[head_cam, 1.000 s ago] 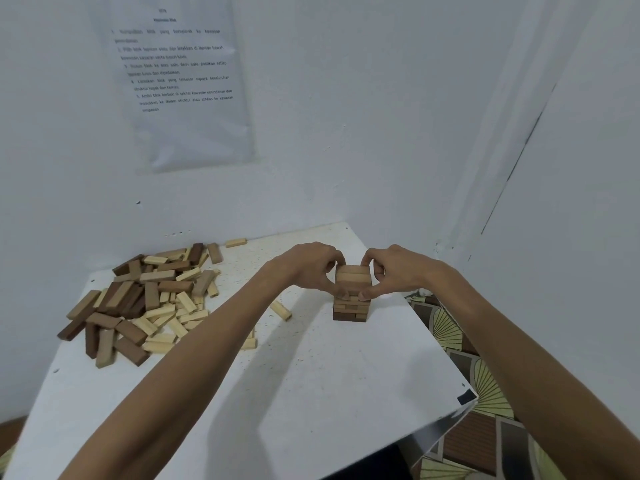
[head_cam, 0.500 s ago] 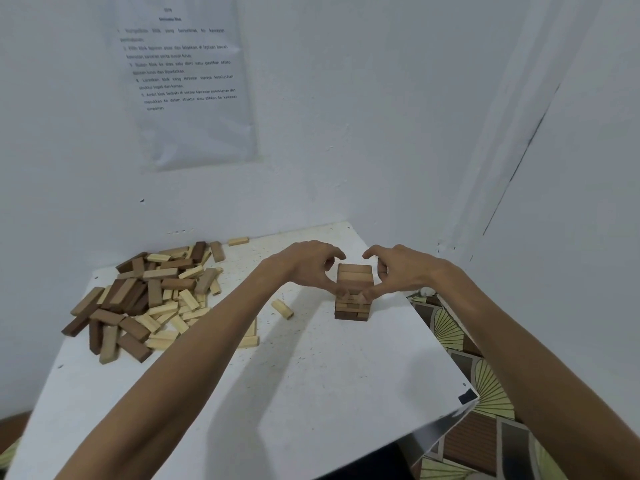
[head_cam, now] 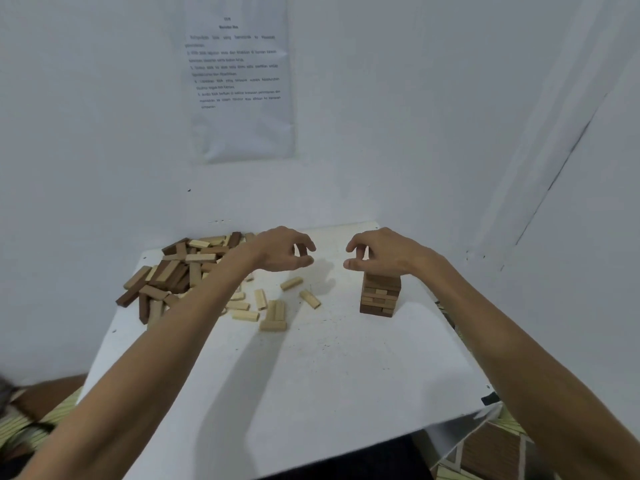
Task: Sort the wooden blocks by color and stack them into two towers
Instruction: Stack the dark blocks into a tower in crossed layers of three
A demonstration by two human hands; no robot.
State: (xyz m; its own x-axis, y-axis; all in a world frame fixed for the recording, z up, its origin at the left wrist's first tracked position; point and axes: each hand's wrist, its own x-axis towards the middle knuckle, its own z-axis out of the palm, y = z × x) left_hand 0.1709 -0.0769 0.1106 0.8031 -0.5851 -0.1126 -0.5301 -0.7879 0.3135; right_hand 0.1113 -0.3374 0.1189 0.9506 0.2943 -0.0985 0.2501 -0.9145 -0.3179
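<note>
A short tower of brown wooden blocks (head_cam: 380, 295) stands on the white table (head_cam: 311, 368), right of centre. My right hand (head_cam: 379, 252) hovers just above its top, fingers loosely curled, holding nothing. My left hand (head_cam: 282, 251) hangs in the air left of the tower, also loosely curled with nothing in it. A mixed pile of dark brown and pale blocks (head_cam: 180, 271) lies at the table's far left, partly behind my left forearm. Several pale blocks (head_cam: 273, 315) lie scattered between the pile and the tower.
The table sits in a corner of white walls, with a printed paper sheet (head_cam: 239, 77) taped on the back wall. The table's right edge runs just beyond the tower, above a patterned floor (head_cam: 485, 452). Bare tabletop lies in front of the blocks.
Both hands have let go of the tower's sides and lifted away, the left moving left and the right rising above the top. The camera view has shifted, showing more of the table's left.
</note>
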